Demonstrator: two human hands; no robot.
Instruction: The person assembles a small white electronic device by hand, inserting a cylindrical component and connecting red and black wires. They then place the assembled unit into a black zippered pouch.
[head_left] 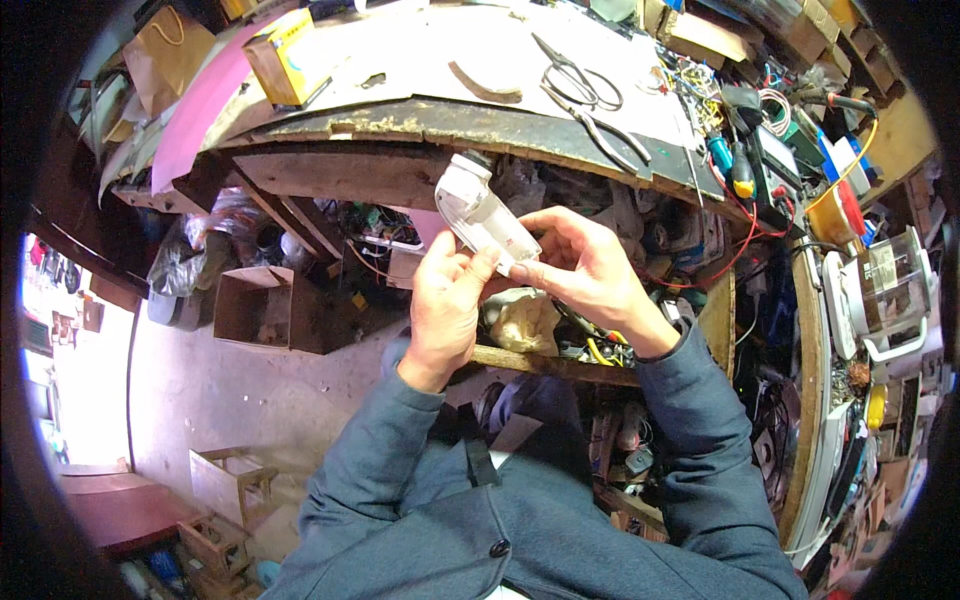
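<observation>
White plastic device with a rounded, elbow-like top and a straighter, paler body (pixel 488 212) is held up in both bare hands, in front of the worn near edge of a brightly lit desk (pixel 400 90). Its long axis slants: the rounded end points up and left toward the desk, the straighter end down and right between the hands. The left hand (pixel 447 305) pinches the lower end, thumb along its near side; the right hand (pixel 595 275) grips the same end from the right, fingers curled around it. Fingers cover part of that lower end, and a small reddish mark there is too small to make out. Glare washes out much of the desk top; shadow blurs the clutter beneath.
</observation>
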